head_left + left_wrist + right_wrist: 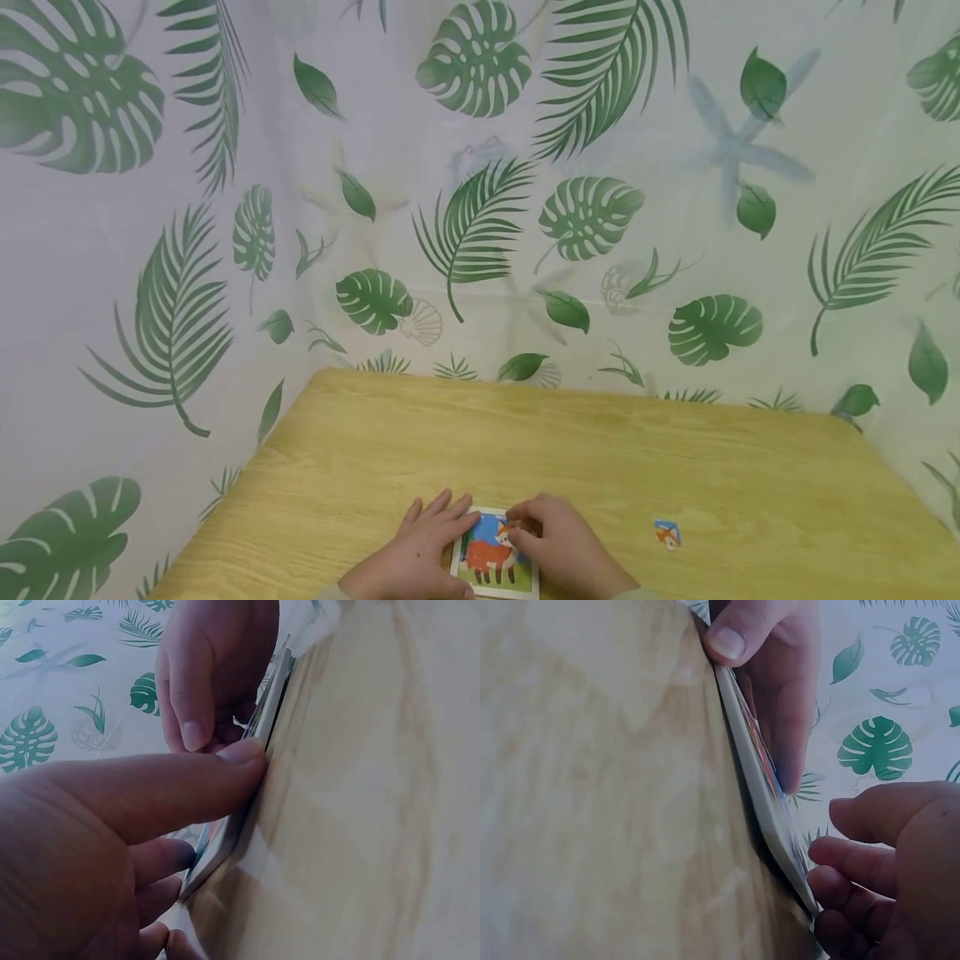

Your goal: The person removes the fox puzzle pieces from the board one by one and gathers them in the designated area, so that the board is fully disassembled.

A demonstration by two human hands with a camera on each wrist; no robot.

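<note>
A small picture puzzle [491,552] in a white frame, showing an orange fox on green ground, lies on the table. My left hand [420,546] rests along its left side, fingers spread and fairly straight. In the left wrist view, the left thumb [244,754] presses against the near edge of the frame [225,836]. Over the upper right part of the picture is my right hand [558,542], fingers bent and thumb beside the fox's head. In the right wrist view, its fingertips [829,885] are right at the frame's edge; I cannot tell whether they pinch a piece.
A loose puzzle piece [667,534] with an orange and white fox face on blue lies to the right of my right hand. The wooden table [360,450] reaches back to a white curtain [585,358] with green leaf prints, which also runs along the left side.
</note>
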